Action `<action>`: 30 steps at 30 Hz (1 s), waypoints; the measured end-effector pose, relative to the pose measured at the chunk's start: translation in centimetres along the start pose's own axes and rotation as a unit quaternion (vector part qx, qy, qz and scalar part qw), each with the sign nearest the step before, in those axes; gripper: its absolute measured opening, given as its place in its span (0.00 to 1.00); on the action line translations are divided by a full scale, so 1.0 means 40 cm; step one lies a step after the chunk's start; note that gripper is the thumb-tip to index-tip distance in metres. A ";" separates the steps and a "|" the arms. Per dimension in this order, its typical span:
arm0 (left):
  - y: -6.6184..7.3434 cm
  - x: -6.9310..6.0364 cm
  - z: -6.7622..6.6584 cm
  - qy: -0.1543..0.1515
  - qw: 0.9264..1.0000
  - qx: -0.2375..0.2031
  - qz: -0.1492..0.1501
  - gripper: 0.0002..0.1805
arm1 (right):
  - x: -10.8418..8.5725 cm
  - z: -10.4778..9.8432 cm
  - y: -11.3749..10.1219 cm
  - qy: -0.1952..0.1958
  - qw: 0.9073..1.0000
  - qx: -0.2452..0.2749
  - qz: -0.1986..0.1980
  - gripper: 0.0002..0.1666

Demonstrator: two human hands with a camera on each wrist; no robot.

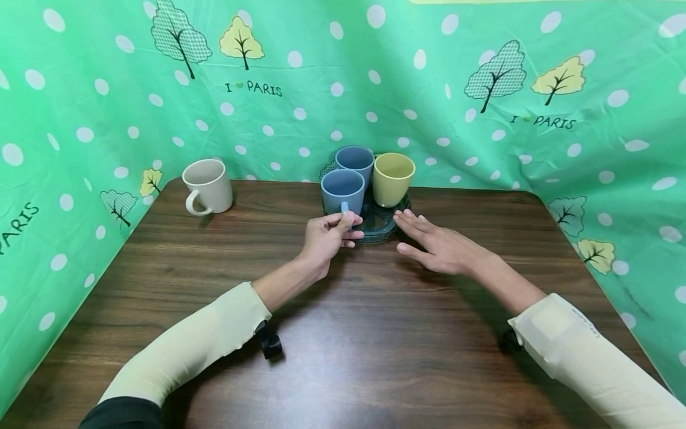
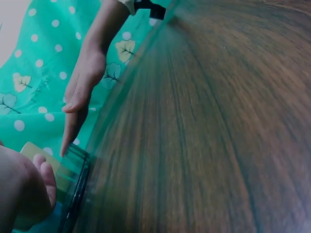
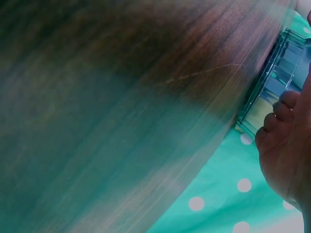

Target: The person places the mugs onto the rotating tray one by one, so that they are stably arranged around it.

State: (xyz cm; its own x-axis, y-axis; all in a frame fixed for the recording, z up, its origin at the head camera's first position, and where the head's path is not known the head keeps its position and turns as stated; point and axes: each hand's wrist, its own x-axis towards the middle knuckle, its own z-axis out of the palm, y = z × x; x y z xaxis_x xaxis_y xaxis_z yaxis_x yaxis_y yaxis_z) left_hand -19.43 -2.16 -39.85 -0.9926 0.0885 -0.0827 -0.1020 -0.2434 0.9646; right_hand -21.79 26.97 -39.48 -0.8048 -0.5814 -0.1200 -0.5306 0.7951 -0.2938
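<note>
Four cups share a brown wooden table (image 1: 354,333). At far left, a white mug (image 1: 208,187) stands apart, seemingly the one remaining. Near the centre, the left hand (image 1: 324,241) pinches the handle of the front blue mug (image 1: 342,189); whether that mug is fully settled on the dark clear tray (image 1: 383,231) is hard to tell. Just behind is a rear blue cup (image 1: 358,158); right of them, a yellow cup (image 1: 393,180) already stands on the tray. Rightmost, the right hand (image 1: 445,247) extends straight fingers beside the tray's edge.

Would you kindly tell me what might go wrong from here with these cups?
The left hand grips the front blue cup by its handle, so it might tip. The rear blue cup looks very close and could get knocked. The right hand, beside the tray, might nudge it.
</note>
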 end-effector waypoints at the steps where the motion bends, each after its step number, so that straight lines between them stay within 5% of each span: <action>1: -0.003 0.000 0.004 0.004 1.000 0.006 0.002 0.18 | 0.000 0.001 0.000 0.000 1.000 0.000 0.000 0.45; 9: -0.029 0.004 0.025 0.042 0.998 0.047 0.016 0.17 | -0.001 0.002 0.000 0.000 1.000 0.004 0.001 0.45; 18: -0.032 0.008 0.028 0.072 0.996 0.040 0.032 0.17 | 0.002 -0.003 -0.001 -0.005 1.000 0.005 0.003 0.45; 30: -0.030 0.007 0.015 0.051 0.997 0.048 0.020 0.20 | 0.000 0.001 -0.001 -0.003 1.000 0.005 0.002 0.45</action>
State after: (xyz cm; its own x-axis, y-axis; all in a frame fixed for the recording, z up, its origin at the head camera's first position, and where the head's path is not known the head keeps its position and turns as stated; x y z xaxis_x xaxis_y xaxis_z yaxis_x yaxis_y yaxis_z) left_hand -19.56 -1.25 -40.87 -0.9977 -0.0198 -0.0650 -0.0613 -0.1499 0.9868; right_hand -21.77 26.92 -39.53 -0.8055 -0.5788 -0.1271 -0.5244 0.7961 -0.3020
